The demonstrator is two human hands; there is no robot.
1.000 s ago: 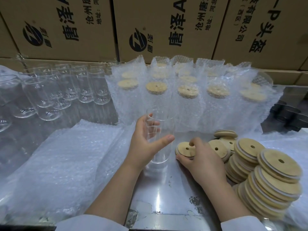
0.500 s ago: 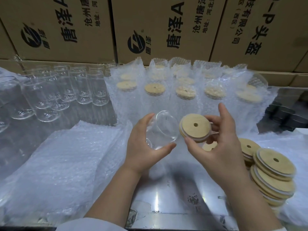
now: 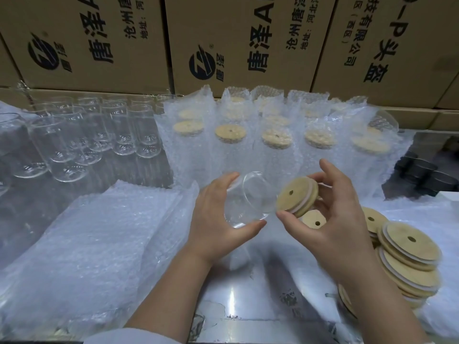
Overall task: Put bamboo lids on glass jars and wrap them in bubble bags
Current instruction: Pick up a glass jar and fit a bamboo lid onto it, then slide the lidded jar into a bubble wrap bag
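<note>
— Holding what, at the centre of the frame?
— Left hand point(image 3: 218, 219) wraps a clear glass jar point(image 3: 250, 198), tipped so its mouth faces right. Right hand point(image 3: 332, 217) pinches a bamboo lid point(image 3: 296, 196) by its rim — the lid's edge sits right at the jar's mouth, tilted, not seated.
— And the spare lids?
— Stacked at lower right point(image 3: 407, 259) on the bench point(image 3: 238, 306).
— Bags?
— Flat bubble bags point(image 3: 82, 247) piled at lower left; wrapped, lidded jars point(image 3: 275, 140) stand in rows just beyond the hands. Bare jars point(image 3: 82, 137) cluster at upper left, cardboard boxes point(image 3: 248, 40) behind.
</note>
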